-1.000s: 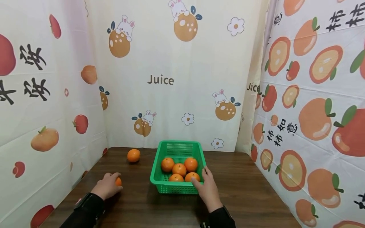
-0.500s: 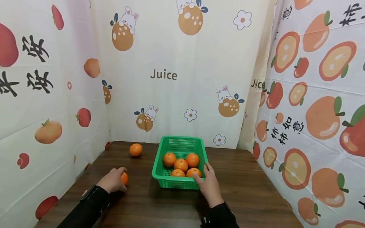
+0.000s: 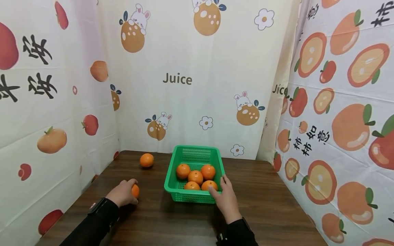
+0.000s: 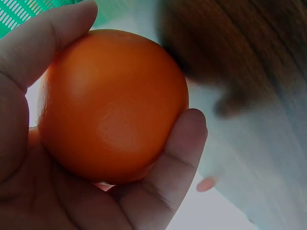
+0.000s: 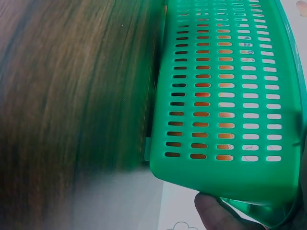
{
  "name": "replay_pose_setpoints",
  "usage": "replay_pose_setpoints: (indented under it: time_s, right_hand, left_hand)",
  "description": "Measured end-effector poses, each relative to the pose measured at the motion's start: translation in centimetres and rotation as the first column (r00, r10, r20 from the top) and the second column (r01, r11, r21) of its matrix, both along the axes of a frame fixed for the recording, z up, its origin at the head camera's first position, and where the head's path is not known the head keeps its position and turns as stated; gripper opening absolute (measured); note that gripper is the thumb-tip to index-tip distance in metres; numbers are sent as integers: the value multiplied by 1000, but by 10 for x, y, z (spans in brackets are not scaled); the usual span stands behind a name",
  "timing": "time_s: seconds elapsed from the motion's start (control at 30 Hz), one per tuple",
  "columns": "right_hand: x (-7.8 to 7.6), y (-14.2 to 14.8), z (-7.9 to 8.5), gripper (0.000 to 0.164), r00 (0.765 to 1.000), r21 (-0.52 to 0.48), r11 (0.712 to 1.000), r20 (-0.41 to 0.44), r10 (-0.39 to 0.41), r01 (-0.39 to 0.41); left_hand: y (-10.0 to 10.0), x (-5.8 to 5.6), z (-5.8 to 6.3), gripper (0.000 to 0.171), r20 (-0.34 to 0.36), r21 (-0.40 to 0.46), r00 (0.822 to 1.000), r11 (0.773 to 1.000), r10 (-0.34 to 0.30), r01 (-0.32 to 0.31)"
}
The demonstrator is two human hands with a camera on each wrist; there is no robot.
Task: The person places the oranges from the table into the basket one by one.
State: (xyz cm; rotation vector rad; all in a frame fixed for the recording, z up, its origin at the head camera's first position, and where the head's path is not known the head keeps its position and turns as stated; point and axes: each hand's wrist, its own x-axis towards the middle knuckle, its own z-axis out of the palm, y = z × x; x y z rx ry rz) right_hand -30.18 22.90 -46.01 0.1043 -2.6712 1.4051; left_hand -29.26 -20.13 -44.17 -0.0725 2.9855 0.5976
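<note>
My left hand point(image 3: 123, 194) holds an orange point(image 3: 135, 191) low over the left part of the table. In the left wrist view, thumb and fingers curl round this orange point(image 4: 115, 105). A green plastic basket point(image 3: 192, 197) with slotted walls stands in the middle of the table. Several oranges point(image 3: 195, 177) lie inside it. At the basket's front right corner my right hand point(image 3: 227, 201) grips the rim, thumb at the front and fingers along the right side. The right wrist view shows the slotted wall point(image 5: 213, 177) close up, with a fingertip point(image 5: 216, 211) at its corner.
Another orange point(image 3: 146, 160) sits on the brown wooden table point(image 3: 172, 225) at the back left, apart from the basket. Printed fruit curtains point(image 3: 172, 102) enclose the table at the back and on both sides.
The head view has shifted slightly. My left hand stays round its orange and moves a little to the right. The right hand keeps its grip on the basket.
</note>
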Motion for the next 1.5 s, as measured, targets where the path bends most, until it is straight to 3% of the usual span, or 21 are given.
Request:
replay_pose_setpoints:
  time_s: [0.3, 0.47, 0.7, 0.93, 1.3, 1.5]
  right_hand:
    - [0, -2, -5, 84, 1000, 11, 1000, 6, 2, -2]
    - [-2, 0, -2, 84, 1000, 9, 1000, 7, -3, 3]
    - [-8, -1, 4, 86, 1000, 36, 999, -11, 9, -8]
    - [-6, 1, 2, 85, 1000, 32, 999, 7, -10, 10]
    - [-4, 1, 4, 86, 1000, 35, 999, 7, -2, 2]
    - [-4, 1, 1, 86, 1000, 36, 999, 22, -10, 10]
  left_hand:
    - [1, 1, 0, 80, 17, -3, 1000, 1000, -14, 14]
    - [7, -3, 1, 71, 9, 17, 1000, 999, -28, 28]
    - [16, -7, 13, 65, 15, 36, 999, 998, -42, 42]
    - [23, -10, 17, 66, 29, 54, 998, 997, -51, 49]
    - [36, -25, 25, 60, -66, 20, 994, 996, -89, 91]
    - [43, -34, 21, 57, -141, 15, 983, 992, -118, 122]
